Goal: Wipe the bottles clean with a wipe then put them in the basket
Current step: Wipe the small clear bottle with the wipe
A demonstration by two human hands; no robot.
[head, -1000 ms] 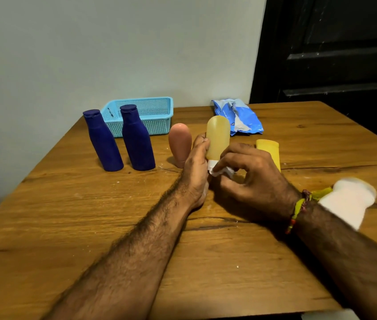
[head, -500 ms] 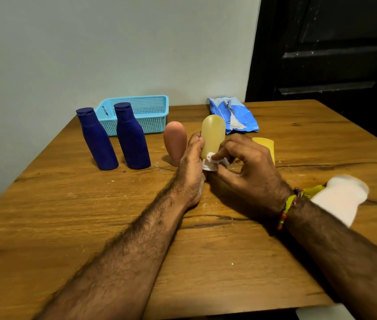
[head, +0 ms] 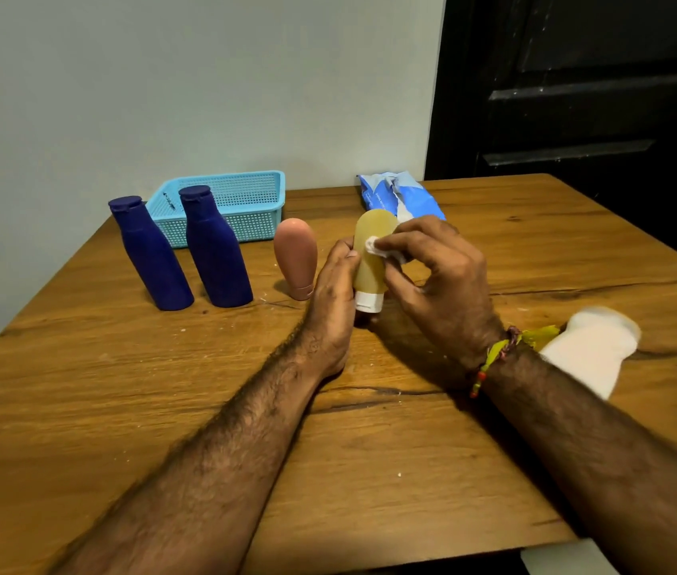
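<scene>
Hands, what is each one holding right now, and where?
Left hand grips the yellow bottle around its lower body; right hand pinches a wipe against its upper part.

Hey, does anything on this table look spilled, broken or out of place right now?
Nothing looks spilled or broken. Small oddities: pale crumbs or flecks dot the table, a dark crack runs across its wood, and the two blue bottles appear to lean, which may be lens distortion. The basket holds no bottles that I can see.
</scene>
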